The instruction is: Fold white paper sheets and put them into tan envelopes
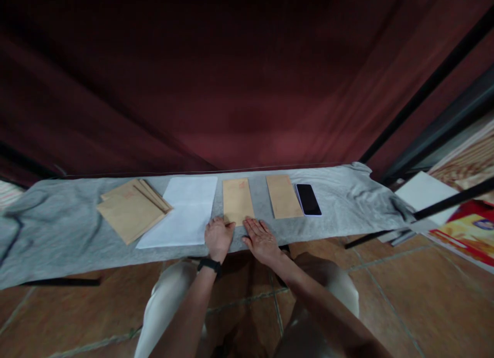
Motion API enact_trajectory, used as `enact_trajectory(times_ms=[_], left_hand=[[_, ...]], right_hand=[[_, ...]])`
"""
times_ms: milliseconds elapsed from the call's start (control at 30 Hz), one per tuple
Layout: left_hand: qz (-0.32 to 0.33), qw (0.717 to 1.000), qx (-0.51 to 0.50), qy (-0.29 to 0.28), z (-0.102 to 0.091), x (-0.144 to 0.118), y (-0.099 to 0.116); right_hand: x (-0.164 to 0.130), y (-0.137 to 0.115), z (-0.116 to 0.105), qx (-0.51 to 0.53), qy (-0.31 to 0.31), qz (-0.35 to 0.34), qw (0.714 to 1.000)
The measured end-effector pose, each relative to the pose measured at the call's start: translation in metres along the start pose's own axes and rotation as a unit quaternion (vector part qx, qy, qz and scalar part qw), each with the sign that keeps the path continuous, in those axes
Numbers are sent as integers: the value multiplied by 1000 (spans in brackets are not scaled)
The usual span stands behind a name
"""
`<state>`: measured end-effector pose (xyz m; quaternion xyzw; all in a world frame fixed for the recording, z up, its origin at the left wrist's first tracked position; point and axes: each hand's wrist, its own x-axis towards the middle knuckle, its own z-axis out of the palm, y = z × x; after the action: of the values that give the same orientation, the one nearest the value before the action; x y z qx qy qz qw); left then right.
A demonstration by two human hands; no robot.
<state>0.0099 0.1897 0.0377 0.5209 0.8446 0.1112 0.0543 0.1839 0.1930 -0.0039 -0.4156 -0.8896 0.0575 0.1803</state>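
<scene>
A brown paper envelope [237,199] with a faint reddish mark at its top lies upright on the grey cloth in front of me. My left hand [218,238], a dark band at its wrist, rests at the envelope's lower left corner, thumb touching it and the other fingers bent beside the white paper's edge. On the lower right corner lies my right hand [262,239], its fingers stretched flat. Neither hand grips anything. The sheet of white paper [185,209] is left of the envelope. Another brown envelope [284,196] sits to the right.
Several brown envelopes [131,211] are piled at the left, partly over the white paper. A dark-screened phone [309,199] lies at the right. The grey cloth [347,198] covers a narrow table against a dark red curtain [247,90]. A colourful box [466,227] stands at far right.
</scene>
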Motion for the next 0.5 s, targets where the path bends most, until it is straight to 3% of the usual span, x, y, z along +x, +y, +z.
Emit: enact_trajectory(times_ms=[200, 500], left_hand=[[-81, 986, -131, -64, -7, 15, -6], [-131, 951, -261, -102, -9, 32, -14]], right_hand=[[-4, 3, -2, -22, 9, 26, 999], [-1, -2, -4, -21, 10, 54, 998]])
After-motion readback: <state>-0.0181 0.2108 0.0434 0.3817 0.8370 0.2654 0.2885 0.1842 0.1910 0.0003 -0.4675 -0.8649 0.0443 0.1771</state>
